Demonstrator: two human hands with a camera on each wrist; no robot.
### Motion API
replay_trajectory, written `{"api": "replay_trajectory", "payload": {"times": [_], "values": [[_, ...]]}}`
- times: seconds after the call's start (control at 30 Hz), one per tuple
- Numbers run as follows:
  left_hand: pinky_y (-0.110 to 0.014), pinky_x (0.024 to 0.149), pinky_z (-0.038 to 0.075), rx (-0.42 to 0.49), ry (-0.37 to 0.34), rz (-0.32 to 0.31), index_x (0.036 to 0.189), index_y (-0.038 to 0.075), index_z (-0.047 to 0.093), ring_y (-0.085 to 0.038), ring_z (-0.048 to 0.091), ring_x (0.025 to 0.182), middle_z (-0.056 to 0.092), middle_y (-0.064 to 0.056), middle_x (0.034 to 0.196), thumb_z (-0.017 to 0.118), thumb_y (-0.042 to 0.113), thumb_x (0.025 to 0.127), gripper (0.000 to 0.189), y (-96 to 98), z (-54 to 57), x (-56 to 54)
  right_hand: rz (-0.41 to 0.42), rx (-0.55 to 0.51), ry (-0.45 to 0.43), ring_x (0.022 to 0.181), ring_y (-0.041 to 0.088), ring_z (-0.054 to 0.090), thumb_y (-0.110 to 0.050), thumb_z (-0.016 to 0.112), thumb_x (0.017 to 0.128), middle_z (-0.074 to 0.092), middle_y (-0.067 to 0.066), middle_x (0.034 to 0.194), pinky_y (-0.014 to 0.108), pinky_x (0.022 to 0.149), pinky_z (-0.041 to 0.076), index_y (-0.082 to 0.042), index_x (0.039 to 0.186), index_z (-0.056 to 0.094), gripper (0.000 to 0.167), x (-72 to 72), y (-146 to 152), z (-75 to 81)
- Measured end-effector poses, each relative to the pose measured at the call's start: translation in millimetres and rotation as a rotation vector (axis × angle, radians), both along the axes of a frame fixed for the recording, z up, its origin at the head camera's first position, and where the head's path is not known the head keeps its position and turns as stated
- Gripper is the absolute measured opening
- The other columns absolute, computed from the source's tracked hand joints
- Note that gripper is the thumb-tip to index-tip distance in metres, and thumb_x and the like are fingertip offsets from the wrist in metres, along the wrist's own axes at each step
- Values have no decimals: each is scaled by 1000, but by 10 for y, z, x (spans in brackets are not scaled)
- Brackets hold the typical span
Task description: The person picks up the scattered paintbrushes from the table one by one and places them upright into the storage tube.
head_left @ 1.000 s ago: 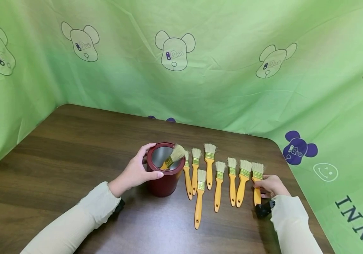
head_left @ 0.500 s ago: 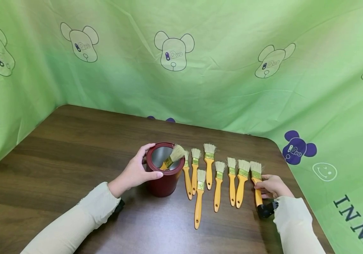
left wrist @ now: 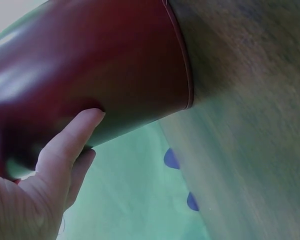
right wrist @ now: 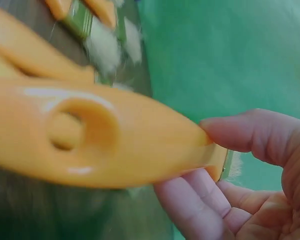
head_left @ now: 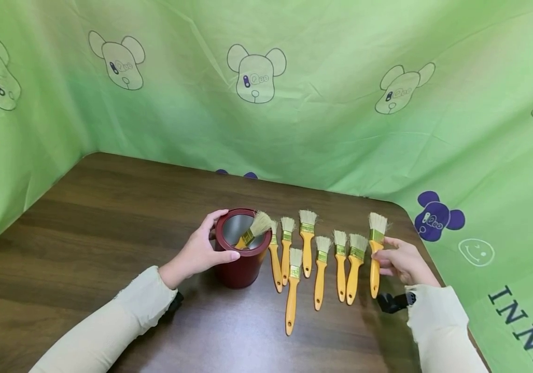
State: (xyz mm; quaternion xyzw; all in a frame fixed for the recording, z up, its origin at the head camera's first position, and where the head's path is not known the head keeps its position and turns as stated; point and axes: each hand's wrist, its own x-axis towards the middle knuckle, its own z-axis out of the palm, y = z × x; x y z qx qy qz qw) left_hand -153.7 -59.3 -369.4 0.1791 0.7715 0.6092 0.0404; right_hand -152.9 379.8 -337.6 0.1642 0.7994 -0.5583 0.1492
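My left hand (head_left: 199, 255) grips a dark red bucket (head_left: 240, 270) from its left side, thumb across the front and fingers round the back near the rim. In the left wrist view, the fingers lie against the bucket's smooth wall (left wrist: 115, 60). One paintbrush (head_left: 257, 228) leans inside, bristles up over the right rim; its lower handle is hidden. At the right, my right hand (head_left: 402, 260) pinches a paintbrush (head_left: 375, 267) by its yellow handle, bristles up. The right wrist view shows that handle (right wrist: 140, 135), with its hanging hole, between thumb and fingers.
Several paintbrushes lie on the brown wooden table (head_left: 122, 207) between the bucket and my right hand, among them a front one (head_left: 291, 300) and a wide one (head_left: 355, 267). A green printed cloth (head_left: 318, 145) stands behind the table and at its sides.
The paintbrush in my right hand has been lifted from the table beside the others and has moved up in the head view. My left hand and the bucket have stayed in place.
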Motion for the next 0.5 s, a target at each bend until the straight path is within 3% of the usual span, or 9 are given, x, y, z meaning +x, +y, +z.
{"api": "replay_trajectory", "payload": {"times": [0.23, 0.5], "values": [[-43, 94, 45, 73, -44, -34, 144, 4, 30, -33, 52, 114, 48, -19, 126, 80, 10, 73, 87, 30, -6, -7, 27, -17, 68, 67, 7, 65, 7, 53, 88, 64, -7, 79, 27, 63, 56, 6, 149, -3, 83, -57, -257, 191], [-49, 101, 39, 117, -128, -41, 146, 7, 28, -35, 45, 124, 46, -19, 132, 78, 6, 76, 86, -13, 16, 4, -79, -181, 228, 71, 6, 65, 8, 56, 88, 59, -6, 82, 24, 62, 55, -1, 152, 5, 83, -59, -933, 358]]}}
